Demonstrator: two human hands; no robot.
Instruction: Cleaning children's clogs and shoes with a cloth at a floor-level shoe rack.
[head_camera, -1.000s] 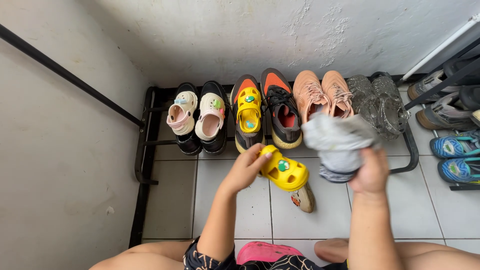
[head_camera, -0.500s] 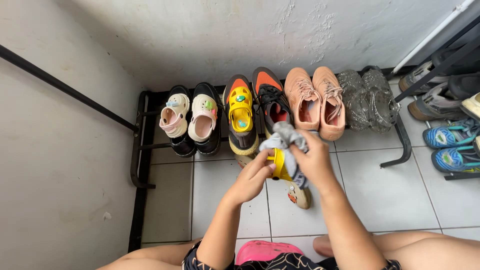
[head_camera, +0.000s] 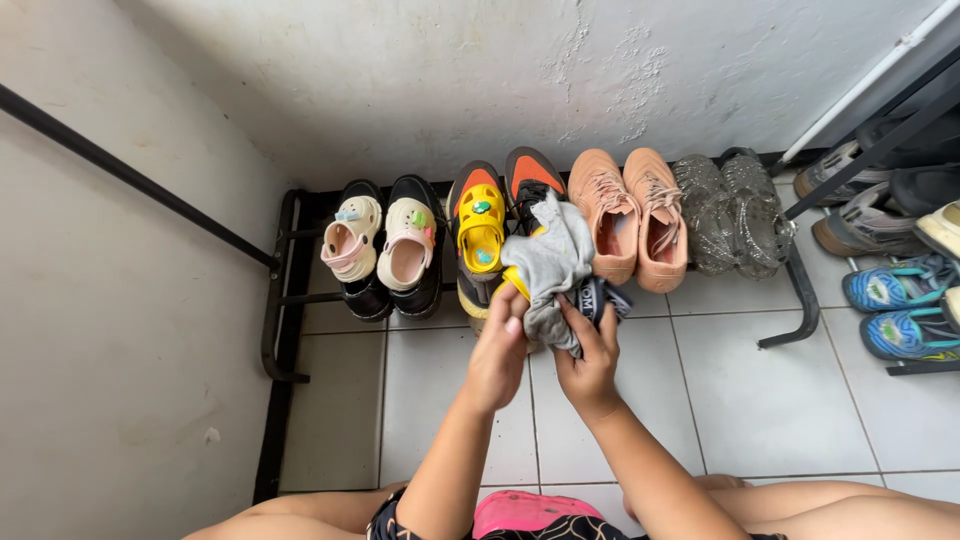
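My left hand (head_camera: 500, 350) grips a small yellow clog (head_camera: 517, 284), of which only a yellow edge shows. My right hand (head_camera: 588, 357) holds a grey cloth (head_camera: 548, 262) draped over that clog, hiding most of it. Both hands are raised together in front of a low black shoe rack (head_camera: 283, 290). Just behind them on the rack lies the matching yellow clog (head_camera: 481, 228), resting on a black and orange sneaker (head_camera: 470, 200).
The rack also carries two small cream clogs (head_camera: 380, 238) on black shoes, a pair of peach sneakers (head_camera: 628, 215) and clear jelly shoes (head_camera: 733, 210). More shoes (head_camera: 895, 300) lie at the right. A white wall stands behind, tiled floor (head_camera: 760, 390) below.
My hands lifted the yellow clog from over the floor toward the rack. The grey cloth came from my right side onto the clog and now covers it.
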